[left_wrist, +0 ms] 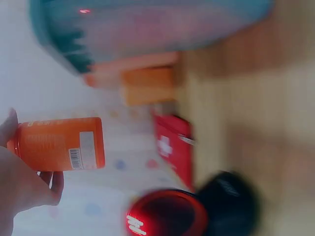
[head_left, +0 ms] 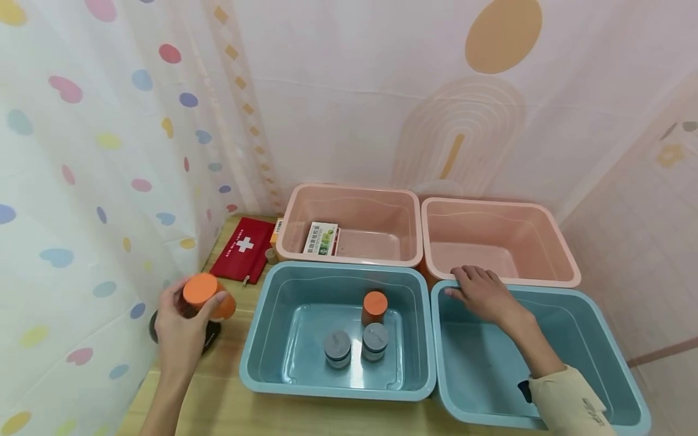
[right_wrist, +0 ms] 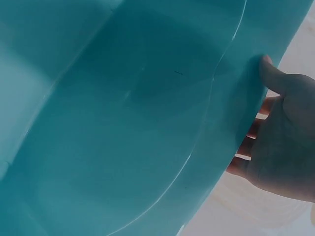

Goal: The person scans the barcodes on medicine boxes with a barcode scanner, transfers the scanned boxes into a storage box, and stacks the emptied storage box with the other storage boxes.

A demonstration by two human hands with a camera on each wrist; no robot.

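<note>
Off the left side of the bins, my left hand [head_left: 182, 324] holds an orange bottle [head_left: 203, 289] by its capped end. In the left wrist view the bottle [left_wrist: 64, 145] lies sideways in the picture, with a white barcode label near its base. My right hand [head_left: 482, 293] grips the far rim of the right blue bin [head_left: 591, 315]. The right wrist view shows the thumb inside that bin's wall [right_wrist: 162, 108] and the other fingers behind it. Within the left blue bin [head_left: 253, 339] stand an orange-capped bottle [head_left: 374, 307] and two grey-lidded jars [head_left: 338, 348].
Two pink bins [head_left: 354, 192] stand behind the blue ones; the left one contains a white-and-green medicine box [head_left: 320, 238]. A red first-aid pouch [head_left: 242, 249] lies on the wooden table [head_left: 215, 393] to the left. Black round objects [left_wrist: 229, 206] sit below my left hand. Patterned curtains enclose the table.
</note>
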